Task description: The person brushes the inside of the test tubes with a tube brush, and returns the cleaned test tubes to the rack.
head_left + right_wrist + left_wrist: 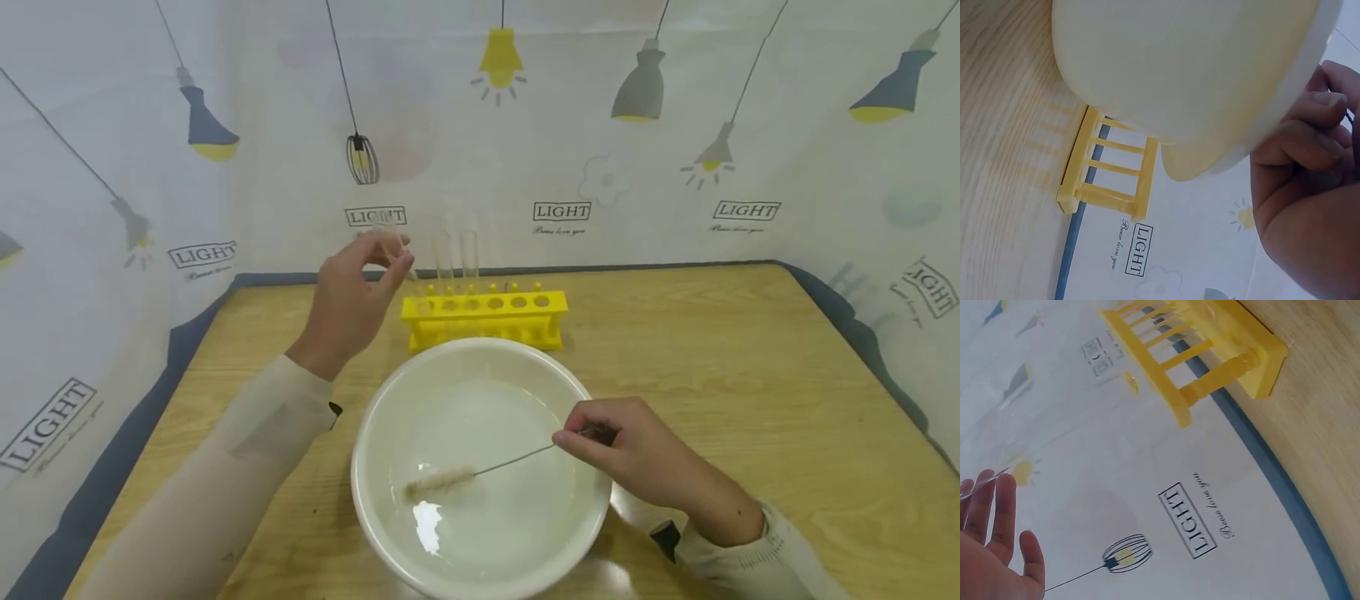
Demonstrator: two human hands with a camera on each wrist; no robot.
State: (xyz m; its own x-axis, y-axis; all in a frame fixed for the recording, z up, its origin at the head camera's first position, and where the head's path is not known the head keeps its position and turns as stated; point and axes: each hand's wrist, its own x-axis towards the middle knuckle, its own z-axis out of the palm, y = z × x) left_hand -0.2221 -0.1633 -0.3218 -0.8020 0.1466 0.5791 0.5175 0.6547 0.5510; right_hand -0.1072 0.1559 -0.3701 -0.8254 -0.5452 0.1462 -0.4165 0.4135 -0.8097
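My left hand point(351, 292) is raised at the left end of a yellow test tube rack point(483, 307). Between its thumb and fingers it pinches a clear test tube point(408, 272), tilted and hard to make out against the wall. Two more clear test tubes point(470, 260) stand upright in the rack. Over the white basin point(362, 492), my right hand point(637, 450) grips the twisted wire end of a test tube brush point(441, 481). The brush's pale bristles point left, at or just above the water. In the right wrist view the basin hides the brush.
The basin holds clear water and stands in front of the rack on a wooden table point(750, 375). Behind and at both sides hangs a pale cloth point(480, 167) printed with lamps, with a dark blue band along the table's edge.
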